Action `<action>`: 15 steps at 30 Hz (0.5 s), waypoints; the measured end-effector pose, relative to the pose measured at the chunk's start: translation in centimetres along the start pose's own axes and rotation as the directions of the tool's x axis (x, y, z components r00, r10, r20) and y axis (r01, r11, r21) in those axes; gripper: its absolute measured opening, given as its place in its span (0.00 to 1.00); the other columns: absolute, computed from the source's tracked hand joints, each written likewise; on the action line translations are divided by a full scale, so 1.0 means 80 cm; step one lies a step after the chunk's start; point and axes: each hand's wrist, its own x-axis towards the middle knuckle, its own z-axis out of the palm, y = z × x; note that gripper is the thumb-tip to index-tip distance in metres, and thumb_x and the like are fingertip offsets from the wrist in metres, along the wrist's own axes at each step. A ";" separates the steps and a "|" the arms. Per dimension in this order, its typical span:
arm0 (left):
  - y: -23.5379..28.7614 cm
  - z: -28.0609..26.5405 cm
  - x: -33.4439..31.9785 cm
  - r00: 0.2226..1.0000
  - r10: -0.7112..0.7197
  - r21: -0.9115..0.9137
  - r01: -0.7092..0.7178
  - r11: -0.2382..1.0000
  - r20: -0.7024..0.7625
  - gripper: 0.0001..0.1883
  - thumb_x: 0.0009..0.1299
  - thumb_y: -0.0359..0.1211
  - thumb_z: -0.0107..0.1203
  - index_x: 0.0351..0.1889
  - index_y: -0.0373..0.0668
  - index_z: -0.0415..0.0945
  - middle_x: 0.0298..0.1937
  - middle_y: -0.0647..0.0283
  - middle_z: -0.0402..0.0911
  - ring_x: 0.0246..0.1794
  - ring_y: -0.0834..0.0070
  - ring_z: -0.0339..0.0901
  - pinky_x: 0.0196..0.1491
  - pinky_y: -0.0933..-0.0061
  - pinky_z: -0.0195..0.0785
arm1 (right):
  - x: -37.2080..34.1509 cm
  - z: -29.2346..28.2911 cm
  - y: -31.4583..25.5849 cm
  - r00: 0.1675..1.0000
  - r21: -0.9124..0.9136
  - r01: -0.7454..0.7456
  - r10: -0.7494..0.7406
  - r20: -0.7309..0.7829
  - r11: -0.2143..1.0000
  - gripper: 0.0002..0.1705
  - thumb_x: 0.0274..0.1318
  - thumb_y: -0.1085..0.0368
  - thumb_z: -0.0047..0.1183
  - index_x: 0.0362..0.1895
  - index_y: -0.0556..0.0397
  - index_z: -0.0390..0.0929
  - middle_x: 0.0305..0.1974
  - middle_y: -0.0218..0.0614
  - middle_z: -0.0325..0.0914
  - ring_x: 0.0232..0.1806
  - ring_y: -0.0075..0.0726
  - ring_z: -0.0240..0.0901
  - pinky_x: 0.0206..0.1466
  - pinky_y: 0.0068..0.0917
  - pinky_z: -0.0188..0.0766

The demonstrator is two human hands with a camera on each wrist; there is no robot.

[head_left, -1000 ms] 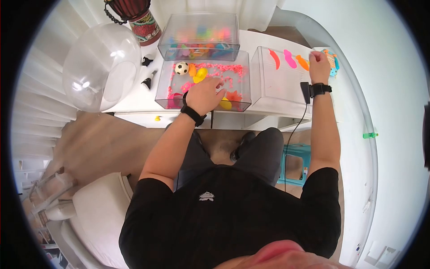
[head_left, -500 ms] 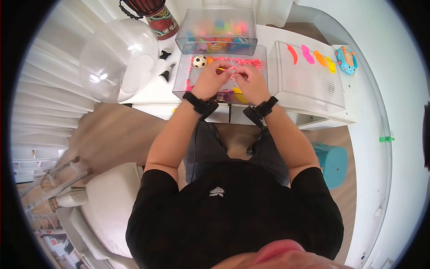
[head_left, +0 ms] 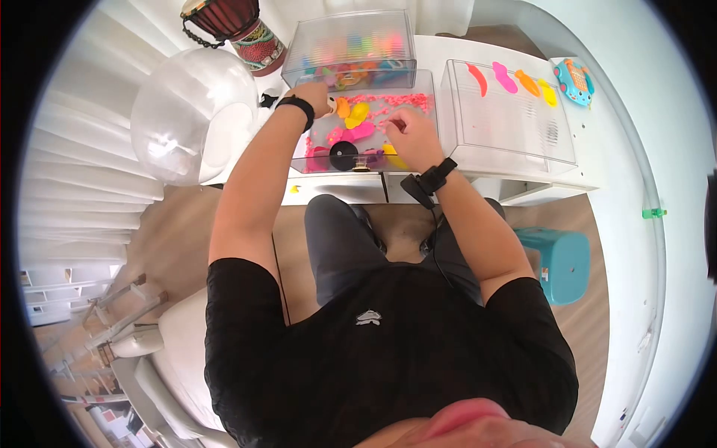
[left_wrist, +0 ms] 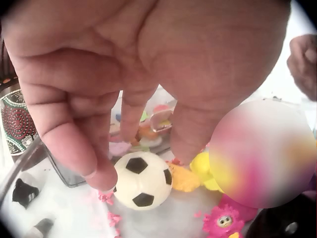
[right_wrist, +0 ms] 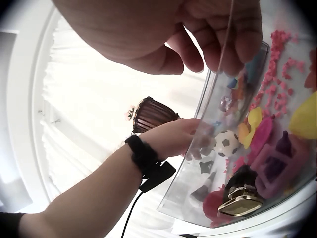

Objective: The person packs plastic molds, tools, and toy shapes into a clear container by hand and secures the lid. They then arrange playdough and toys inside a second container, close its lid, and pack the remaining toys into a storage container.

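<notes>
My left hand (head_left: 310, 97) reaches over the left end of a clear tray (head_left: 299, 164). In the left wrist view its relaxed, slightly bent fingers hang around a toy soccer ball (left_wrist: 143, 181), with one fingertip right at the ball's left edge. The ball lies in the tray beside an orange toy (left_wrist: 184, 177) and a yellow toy (head_left: 357, 114). My right hand (head_left: 414, 138) hovers over the tray's right part, fingers loosely curled with nothing in them. Under the hands are pink bits (head_left: 411, 101), a pink flower toy (left_wrist: 223, 221) and a black round thing (head_left: 343, 154) with gold trim.
Behind the tray stands a clear box (head_left: 351, 45) of colourful toys. On the clear box at right (head_left: 508, 142) lie a red chilli shape (head_left: 478, 80), pink, orange and yellow pieces. A toy phone (head_left: 575, 82), a drum (head_left: 254, 45) and a transparent balloon (head_left: 187, 112) stand around.
My right hand came from the right-hand box to the tray, uncovering the yellow piece there. Both hands met over the tray; then the left moved back-left to the soccer ball.
</notes>
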 end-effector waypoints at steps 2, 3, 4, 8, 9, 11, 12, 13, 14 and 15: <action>0.009 0.004 0.003 1.000 0.015 0.023 -0.015 1.000 -0.010 0.24 0.68 0.42 0.64 0.59 0.41 0.80 0.58 0.47 0.86 0.60 0.51 0.83 0.61 0.52 0.76 | -0.001 0.001 0.002 1.000 0.022 -0.008 0.008 0.002 1.000 0.10 0.61 0.63 0.59 0.41 0.57 0.83 0.35 0.46 0.85 0.36 0.49 0.83 0.41 0.40 0.78; 0.011 0.012 0.010 1.000 -0.027 0.029 0.027 0.999 -0.009 0.23 0.69 0.41 0.64 0.59 0.41 0.80 0.57 0.48 0.86 0.59 0.50 0.84 0.61 0.51 0.77 | -0.002 0.000 -0.002 1.000 0.019 -0.012 0.012 -0.010 1.000 0.10 0.61 0.63 0.59 0.41 0.57 0.83 0.35 0.46 0.85 0.36 0.49 0.83 0.41 0.40 0.78; 0.012 0.021 0.017 0.998 -0.069 0.035 0.069 0.997 -0.009 0.22 0.69 0.41 0.63 0.59 0.41 0.80 0.57 0.48 0.87 0.58 0.50 0.84 0.61 0.51 0.77 | -0.003 -0.001 -0.006 1.000 -0.015 -0.004 0.004 -0.020 1.000 0.09 0.61 0.64 0.60 0.40 0.58 0.83 0.34 0.44 0.85 0.35 0.44 0.83 0.40 0.38 0.78; 0.008 0.050 0.035 0.988 -0.135 -0.043 0.132 0.990 -0.078 0.21 0.71 0.40 0.59 0.59 0.41 0.78 0.55 0.45 0.87 0.57 0.49 0.85 0.59 0.50 0.77 | -0.002 -0.003 -0.006 1.000 -0.031 0.014 -0.014 -0.017 0.999 0.09 0.60 0.64 0.59 0.39 0.56 0.83 0.33 0.46 0.84 0.35 0.50 0.82 0.40 0.42 0.77; 0.004 0.054 0.037 0.991 -0.112 -0.025 0.110 0.994 -0.077 0.23 0.72 0.40 0.58 0.61 0.39 0.74 0.54 0.43 0.87 0.56 0.48 0.85 0.59 0.50 0.77 | -0.002 -0.003 -0.005 1.000 -0.028 0.011 -0.011 -0.028 1.000 0.09 0.60 0.64 0.59 0.39 0.56 0.83 0.33 0.46 0.84 0.35 0.50 0.82 0.40 0.42 0.77; 0.006 0.055 0.038 0.992 -0.095 0.006 0.096 0.995 -0.078 0.24 0.72 0.41 0.58 0.61 0.38 0.73 0.54 0.43 0.87 0.56 0.48 0.85 0.59 0.50 0.77 | -0.002 -0.002 -0.006 1.000 -0.029 0.004 -0.004 -0.013 1.000 0.09 0.60 0.63 0.60 0.39 0.57 0.82 0.34 0.46 0.84 0.36 0.51 0.82 0.41 0.42 0.77; 0.008 0.052 0.034 0.993 -0.086 0.027 0.088 0.996 -0.078 0.25 0.72 0.41 0.58 0.62 0.37 0.71 0.54 0.43 0.87 0.56 0.48 0.85 0.59 0.50 0.77 | -0.002 -0.003 -0.008 1.000 -0.024 0.003 -0.003 -0.024 1.000 0.09 0.60 0.63 0.60 0.39 0.57 0.82 0.34 0.46 0.84 0.36 0.51 0.82 0.41 0.42 0.77; 0.010 0.049 0.031 0.994 -0.063 0.052 0.067 0.996 -0.084 0.26 0.71 0.42 0.58 0.62 0.37 0.71 0.53 0.44 0.87 0.55 0.48 0.86 0.58 0.50 0.78 | -0.003 -0.004 -0.009 1.000 -0.032 -0.001 0.000 -0.014 0.999 0.09 0.60 0.63 0.60 0.38 0.57 0.82 0.33 0.46 0.83 0.37 0.51 0.82 0.42 0.43 0.77; 0.018 0.035 0.020 0.995 -0.056 0.061 0.061 0.996 -0.086 0.26 0.71 0.42 0.58 0.62 0.37 0.71 0.53 0.44 0.87 0.55 0.48 0.86 0.58 0.50 0.78 | -0.003 -0.005 -0.011 1.000 -0.042 -0.004 0.004 -0.004 0.999 0.10 0.60 0.63 0.60 0.38 0.58 0.81 0.33 0.46 0.83 0.37 0.52 0.82 0.42 0.43 0.77; 0.031 0.013 0.003 0.994 -0.055 0.025 0.057 0.998 -0.097 0.26 0.71 0.41 0.59 0.63 0.37 0.70 0.53 0.43 0.87 0.56 0.48 0.85 0.58 0.50 0.78 | -0.003 -0.006 -0.012 1.000 -0.040 -0.006 0.005 -0.015 0.999 0.10 0.60 0.63 0.60 0.38 0.58 0.81 0.33 0.46 0.83 0.37 0.52 0.82 0.42 0.43 0.77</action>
